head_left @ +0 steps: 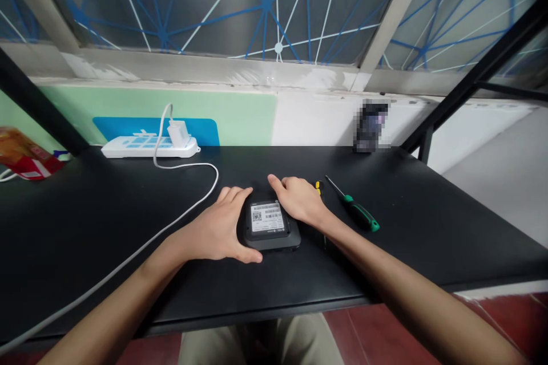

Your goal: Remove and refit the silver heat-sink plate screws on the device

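Observation:
A squarish black electronic device [293, 239] lies on the table, its white label [268, 217] with a QR code and barcodes facing up. My left hand [218, 228] wraps around its left side, thumb at the near edge and fingers at the far edge. Over the far right corner sits my right hand [299, 197], fingers curled in and thumb pointing away; whatever its fingers hold, if anything, is hidden. To the right lies a screwdriver [362, 214] with a green and black handle. A yellow and black piece [318, 186], maybe another tool, is partly hidden behind my right wrist.
A white power strip [148, 148] with a plugged-in charger [178, 133] stands at the back left. Its white cable [171, 227] runs across the black tabletop [411, 228]. A red and orange packet [28, 154] is far left. A blurred dark object [369, 127] leans against the wall.

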`<state>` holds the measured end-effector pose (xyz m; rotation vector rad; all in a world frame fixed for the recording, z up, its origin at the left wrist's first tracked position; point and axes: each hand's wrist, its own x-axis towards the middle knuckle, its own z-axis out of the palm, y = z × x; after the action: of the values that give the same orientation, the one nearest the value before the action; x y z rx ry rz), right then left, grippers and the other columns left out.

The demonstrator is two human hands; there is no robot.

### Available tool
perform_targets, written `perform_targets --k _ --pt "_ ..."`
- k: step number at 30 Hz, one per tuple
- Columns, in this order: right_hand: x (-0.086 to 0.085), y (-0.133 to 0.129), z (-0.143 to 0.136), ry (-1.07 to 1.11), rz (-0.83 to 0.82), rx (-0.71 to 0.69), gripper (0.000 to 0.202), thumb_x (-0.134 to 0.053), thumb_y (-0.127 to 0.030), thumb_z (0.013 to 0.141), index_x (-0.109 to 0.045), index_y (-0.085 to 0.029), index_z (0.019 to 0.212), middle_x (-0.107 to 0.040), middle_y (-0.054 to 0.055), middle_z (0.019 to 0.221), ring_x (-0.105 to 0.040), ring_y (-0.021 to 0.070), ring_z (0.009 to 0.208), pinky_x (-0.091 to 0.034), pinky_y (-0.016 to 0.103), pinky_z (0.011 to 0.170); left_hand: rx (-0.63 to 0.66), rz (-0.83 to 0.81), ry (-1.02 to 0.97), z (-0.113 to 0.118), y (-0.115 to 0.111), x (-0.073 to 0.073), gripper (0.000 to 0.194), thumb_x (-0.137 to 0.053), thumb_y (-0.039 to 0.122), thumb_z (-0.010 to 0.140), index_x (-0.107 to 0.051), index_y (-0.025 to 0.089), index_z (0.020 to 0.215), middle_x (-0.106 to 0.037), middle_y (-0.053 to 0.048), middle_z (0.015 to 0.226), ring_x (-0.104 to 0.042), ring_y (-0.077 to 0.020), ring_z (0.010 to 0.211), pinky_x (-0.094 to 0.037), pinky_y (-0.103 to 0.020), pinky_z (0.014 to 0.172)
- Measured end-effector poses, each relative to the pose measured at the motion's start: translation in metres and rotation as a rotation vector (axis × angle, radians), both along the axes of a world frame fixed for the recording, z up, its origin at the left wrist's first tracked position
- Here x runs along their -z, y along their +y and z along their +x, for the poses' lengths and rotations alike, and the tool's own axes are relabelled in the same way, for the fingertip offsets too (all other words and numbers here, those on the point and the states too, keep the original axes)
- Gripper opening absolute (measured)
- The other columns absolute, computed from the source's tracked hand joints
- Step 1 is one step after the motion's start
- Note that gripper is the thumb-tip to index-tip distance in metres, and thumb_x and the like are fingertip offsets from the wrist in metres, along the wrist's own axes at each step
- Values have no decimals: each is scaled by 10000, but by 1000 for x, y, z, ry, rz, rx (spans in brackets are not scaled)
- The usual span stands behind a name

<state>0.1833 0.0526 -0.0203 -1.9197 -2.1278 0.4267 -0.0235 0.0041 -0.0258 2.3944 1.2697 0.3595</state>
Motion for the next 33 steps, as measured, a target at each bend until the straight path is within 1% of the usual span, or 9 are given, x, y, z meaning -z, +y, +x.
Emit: perform_targets --k 4,10,13,16,22,25,28,31,33 --pt "5 -1 2 25 34 6 682 -209 -616 1002 -665 -187 732 -753 147 846 -720 287 827 -466 356 665 -21 -18 -23 1 -1 -4 1043 -849 584 578 -404 169 1425 -501 -156 1327 -458 -408 1258 -431 -568 1064" --pt "11 -6 3 57 105 3 565 -281 -562 1017 -631 -202 758 -752 115 945 -713 266 883 -427 320 665 -22 -61 -32 -1 -2 -6 1000 -857 580 590 -389 154 1365 -480 -158 1294 -451 -396 1252 -430 -573 1069" --pt "12 -7 4 74 131 -12 521 -312 -541 1019 -626 -208 769 -749 94 940 -705 246 873 -412 309 666 -24 -67 -55 -2 -3 -5 1014 -867 561 579 -367 137 1353 -433 -172 1315 -424 -399 1285 -414 -567 1101" --pt "13 -7 5 89 155 -26 511 -315 -530 1022 -617 -210 764 -742 84 916 -692 231 840 -399 308 662 -51 -30 -78 -3 -3 -2 1040 -877 564 556 -352 156 1355 -396 -168 1326 -408 -416 1311 -399 -589 1118" --pt "16 -6 8 125 184 -66 498 -331 -517 1024 -606 -207 748 -719 76 878 -673 220 812 -406 311 673 -68 17 -96 -4 -4 1 1026 -892 524 551 -363 216 1374 -441 -137 1294 -470 -423 1270 -400 -646 1099" --pt "17 -5 10 154 196 -93 458 -355 -505 1022 -610 -209 782 -707 66 880 -667 210 824 -424 315 715 -73 21 -99 -4 -5 1 1060 -894 528 558 -346 217 1411 -427 -151 1338 -473 -427 1288 -389 -646 1113" --pt "16 -6 12 189 203 -132 430 -369 -492 1023 -603 -207 801 -698 60 877 -658 202 832 -441 325 758 -66 -4 -94 -6 -6 1 1129 -893 591 570 -301 221 1456 -391 -163 1386 -463 -424 1319 -378 -634 1133" --pt "15 -7 15 232 203 -201 358 -412 -466 1018 -602 -202 868 -698 50 928 -655 181 862 -466 316 794 -51 -29 -101 -7 -5 0 1155 -883 652 573 -288 242 1473 -389 -157 1394 -466 -421 1331 -376 -634 1136" --pt "13 -8 19 262 206 -274 284 -467 -442 1004 -610 -203 947 -692 43 994 -650 167 892 -484 302 810 -49 -31 -114 -8 -4 -1 1148 -879 656 579 -289 258 1480 -393 -150 1405 -467 -421 1337 -381 -631 1134"
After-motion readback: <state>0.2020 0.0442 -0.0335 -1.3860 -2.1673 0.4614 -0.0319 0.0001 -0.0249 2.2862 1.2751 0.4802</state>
